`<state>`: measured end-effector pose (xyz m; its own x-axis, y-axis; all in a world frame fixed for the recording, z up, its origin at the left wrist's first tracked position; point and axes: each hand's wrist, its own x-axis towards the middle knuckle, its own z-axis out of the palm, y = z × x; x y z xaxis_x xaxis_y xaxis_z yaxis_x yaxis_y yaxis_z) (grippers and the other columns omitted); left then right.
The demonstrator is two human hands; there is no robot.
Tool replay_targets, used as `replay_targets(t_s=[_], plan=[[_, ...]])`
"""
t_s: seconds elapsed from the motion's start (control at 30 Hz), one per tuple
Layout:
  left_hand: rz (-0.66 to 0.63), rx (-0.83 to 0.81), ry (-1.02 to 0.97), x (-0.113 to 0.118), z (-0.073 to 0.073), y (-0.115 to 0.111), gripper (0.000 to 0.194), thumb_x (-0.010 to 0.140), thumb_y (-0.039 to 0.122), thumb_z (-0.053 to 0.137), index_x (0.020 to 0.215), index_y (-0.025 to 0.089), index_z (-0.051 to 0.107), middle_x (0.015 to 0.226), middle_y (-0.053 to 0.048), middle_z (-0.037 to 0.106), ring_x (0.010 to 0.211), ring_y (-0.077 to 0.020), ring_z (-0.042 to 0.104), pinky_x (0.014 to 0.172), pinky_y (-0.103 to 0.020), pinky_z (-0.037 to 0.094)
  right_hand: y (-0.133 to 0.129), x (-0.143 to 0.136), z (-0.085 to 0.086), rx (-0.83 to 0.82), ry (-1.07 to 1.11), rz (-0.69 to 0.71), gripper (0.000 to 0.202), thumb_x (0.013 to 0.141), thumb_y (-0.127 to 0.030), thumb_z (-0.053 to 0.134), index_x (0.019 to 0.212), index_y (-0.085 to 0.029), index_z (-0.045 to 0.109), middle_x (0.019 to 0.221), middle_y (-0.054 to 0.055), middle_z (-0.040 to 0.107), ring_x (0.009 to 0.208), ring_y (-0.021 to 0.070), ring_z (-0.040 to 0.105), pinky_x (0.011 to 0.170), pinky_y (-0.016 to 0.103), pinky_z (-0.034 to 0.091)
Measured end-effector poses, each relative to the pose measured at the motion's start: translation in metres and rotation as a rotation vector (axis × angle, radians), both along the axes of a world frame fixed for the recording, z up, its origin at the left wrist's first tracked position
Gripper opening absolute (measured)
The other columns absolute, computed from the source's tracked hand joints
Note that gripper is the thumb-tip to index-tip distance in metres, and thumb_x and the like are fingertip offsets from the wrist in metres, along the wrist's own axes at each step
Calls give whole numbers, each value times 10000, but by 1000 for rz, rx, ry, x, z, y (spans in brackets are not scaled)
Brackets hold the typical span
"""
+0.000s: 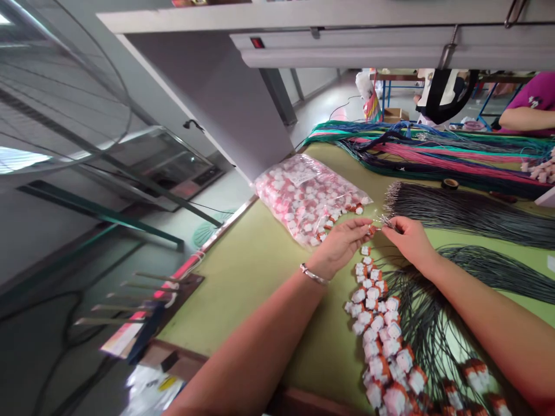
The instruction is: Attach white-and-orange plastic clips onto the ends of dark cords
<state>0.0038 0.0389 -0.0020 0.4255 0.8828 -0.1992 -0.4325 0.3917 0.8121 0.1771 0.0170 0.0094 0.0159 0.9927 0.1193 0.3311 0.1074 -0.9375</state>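
Thumb and fingers of my left hand (pixel 340 245) are closed on a small orange-and-white connector (pixel 372 230). My right hand (pixel 407 240) pinches a few black wires whose bare metal ends (pixel 383 219) point at that connector. The two hands nearly meet; whether a wire end sits inside the connector I cannot tell. Just below them lies a long pile of white-and-orange connectors (pixel 375 323) fixed to black wires (pixel 429 323). Behind my left hand rests a clear plastic bag (pixel 303 193) full of similar connectors, some spilling from its near side.
A bundle of black wires (pixel 459 211) with metal tips lies beyond my right hand, beside a roll of black tape (pixel 450 184). Coloured wires (pixel 433 150) run along the back. A rack with metal rods (pixel 143 300) is at the left edge. Another person's arm (pixel 529 118) shows far right.
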Motion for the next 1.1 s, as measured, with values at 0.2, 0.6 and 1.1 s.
replay_targets(t_s=[0.2, 0.6, 1.1], plan=[[-29, -24, -9, 1, 0, -1, 102, 710, 79, 723, 805, 116, 719, 785, -40, 716, 742, -93, 641, 797, -223, 493, -2, 0, 0, 27, 0, -8, 239, 697, -404, 584, 661, -168, 597, 595, -16, 513, 576, 118, 414, 564, 260, 323], [-5, 15, 88, 0, -1, -1, 92, 659, 99, 755, 743, 129, 734, 737, -29, 716, 712, -92, 643, 771, -210, 508, 2, 1, -3, -105, -53, -3, 279, 676, -420, 566, 548, -187, 479, 528, -44, 410, 547, 99, 333, 526, 256, 261], [90, 182, 188, 10, -8, -4, 130, 638, 185, 797, 747, 152, 734, 758, -34, 725, 724, -118, 634, 786, -270, 510, 4, 4, -5, -313, 196, -4, 257, 609, -418, 627, 586, -197, 499, 417, -83, 370, 386, 66, 292, 398, 226, 200]])
